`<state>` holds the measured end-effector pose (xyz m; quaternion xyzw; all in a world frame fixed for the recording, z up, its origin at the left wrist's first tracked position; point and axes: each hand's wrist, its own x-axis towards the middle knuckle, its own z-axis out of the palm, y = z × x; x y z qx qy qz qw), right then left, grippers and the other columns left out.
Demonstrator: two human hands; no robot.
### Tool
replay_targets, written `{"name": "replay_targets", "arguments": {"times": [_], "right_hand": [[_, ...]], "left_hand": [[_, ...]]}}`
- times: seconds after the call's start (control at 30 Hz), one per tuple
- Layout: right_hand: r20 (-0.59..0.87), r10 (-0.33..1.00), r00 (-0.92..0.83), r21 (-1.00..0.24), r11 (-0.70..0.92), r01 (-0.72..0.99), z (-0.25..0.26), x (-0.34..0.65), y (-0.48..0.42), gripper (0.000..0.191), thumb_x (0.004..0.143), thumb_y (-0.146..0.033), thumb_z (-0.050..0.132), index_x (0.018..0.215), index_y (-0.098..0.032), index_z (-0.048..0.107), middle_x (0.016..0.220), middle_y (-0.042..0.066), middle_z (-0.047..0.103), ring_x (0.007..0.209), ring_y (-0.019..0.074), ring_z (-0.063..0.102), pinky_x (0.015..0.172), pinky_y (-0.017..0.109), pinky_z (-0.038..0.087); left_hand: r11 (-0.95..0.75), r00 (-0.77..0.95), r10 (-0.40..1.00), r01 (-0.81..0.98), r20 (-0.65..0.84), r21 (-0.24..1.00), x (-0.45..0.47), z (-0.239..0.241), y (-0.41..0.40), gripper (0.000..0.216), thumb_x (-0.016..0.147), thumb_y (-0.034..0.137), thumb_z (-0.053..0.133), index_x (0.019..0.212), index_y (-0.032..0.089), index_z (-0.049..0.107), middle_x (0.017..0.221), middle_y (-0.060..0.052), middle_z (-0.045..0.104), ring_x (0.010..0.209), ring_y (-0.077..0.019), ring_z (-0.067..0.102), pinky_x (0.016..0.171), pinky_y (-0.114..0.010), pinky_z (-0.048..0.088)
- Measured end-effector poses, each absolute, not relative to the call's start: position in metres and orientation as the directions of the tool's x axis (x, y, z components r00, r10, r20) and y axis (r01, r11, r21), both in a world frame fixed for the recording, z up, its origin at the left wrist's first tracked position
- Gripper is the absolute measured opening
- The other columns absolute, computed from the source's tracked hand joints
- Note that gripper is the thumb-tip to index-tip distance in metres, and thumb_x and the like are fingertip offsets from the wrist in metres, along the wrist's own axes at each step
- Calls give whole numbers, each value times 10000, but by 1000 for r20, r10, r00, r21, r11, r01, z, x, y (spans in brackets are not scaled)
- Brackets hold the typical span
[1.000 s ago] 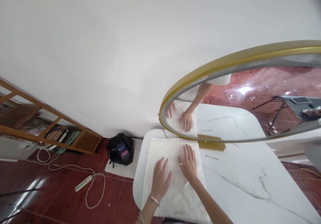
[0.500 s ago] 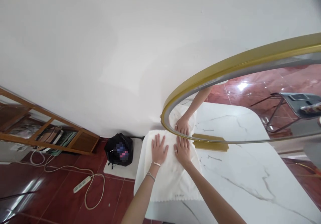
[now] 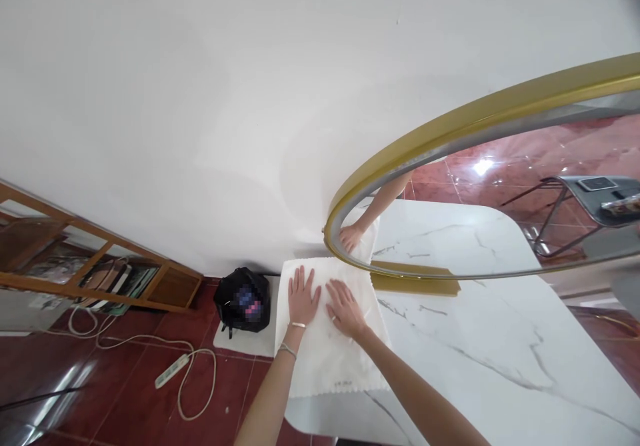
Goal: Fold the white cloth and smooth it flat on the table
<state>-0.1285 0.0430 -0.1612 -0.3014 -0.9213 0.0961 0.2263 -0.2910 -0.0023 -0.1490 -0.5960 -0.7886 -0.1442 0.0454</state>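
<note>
A white cloth (image 3: 340, 366) with a scalloped edge lies spread over the left end of the marble-patterned white table (image 3: 480, 339). My left hand (image 3: 303, 297) rests flat on its upper left part, fingers extended and a little apart. To the right, my right hand (image 3: 346, 307) lies palm down on the same cloth, fingers stretched out and slanting to the upper left. Neither hand grasps anything. Behind the cloth stands a round gold-framed mirror (image 3: 400, 156) on a gold base (image 3: 417, 283); it reflects my right hand and part of the cloth.
A black bag (image 3: 243, 316) sits on a pale slab left of the table. On the red tiled floor (image 3: 130, 379) lie a power strip (image 3: 171, 371) and its looping white cable. A wooden shelf unit (image 3: 173, 286) stands against the white wall (image 3: 200, 99).
My right hand has slid left over the cloth, away from the mirror's base and closer to my left hand. The cloth's right side now sits farther left. My left hand stays flat.
</note>
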Motion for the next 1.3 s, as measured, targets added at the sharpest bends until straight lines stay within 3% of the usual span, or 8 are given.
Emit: {"name": "replay_targets", "arguments": {"times": [0.1,0.23,0.37,0.53,0.9,1.3], "right_hand": [[306,483,-821,-346,859,377,-157,-106,0,528,919,-312,394,1419,-146,359,1437,121,411,1366,250,292,1100,470,307],[164,431,-887,-392,854,343,-147,-70,-52,715,879,-408,466,1485,-153,185,1537,88,195,1419,264,148,1123,474,269],[104,410,-906,-402,851,339,-140,-45,-82,780,872,-434,466,1498,-169,84,1545,70,135,1422,272,135,1125,472,256],[147,478,-866,-338,847,410,-148,-52,-71,750,886,-387,442,1498,-167,68,1539,73,158,1416,267,166,1114,465,272],[288,674,-681,-231,739,633,-163,-91,28,691,896,-400,447,1481,-133,192,1517,107,257,1416,251,171,1118,465,246],[238,619,-748,-290,781,554,-161,-120,-5,677,919,-436,407,1471,-94,216,1534,129,181,1424,277,114,1137,489,204]], "left_hand": [[281,-317,914,945,253,168,-281,-148,-39,527,937,375,379,1442,234,319,1535,-98,241,1416,-267,206,1125,-483,227],[335,-379,884,922,275,194,-250,-148,-94,553,939,360,374,1468,284,235,1549,-59,209,1415,-258,211,1122,-479,238],[354,-406,871,909,277,219,-225,-148,-124,563,932,355,379,1470,304,221,1551,-43,206,1409,-269,227,1120,-491,237],[306,-356,894,929,273,210,-234,-150,-98,557,928,351,381,1465,278,251,1545,-61,221,1412,-271,217,1127,-494,218],[74,-108,965,986,239,149,-274,-153,55,517,899,388,439,1399,262,403,1511,-74,305,1398,-272,258,1120,-469,241],[153,-177,951,982,252,112,-304,-153,-13,496,941,388,353,1412,235,381,1518,-89,288,1408,-255,235,1121,-460,257]]}}
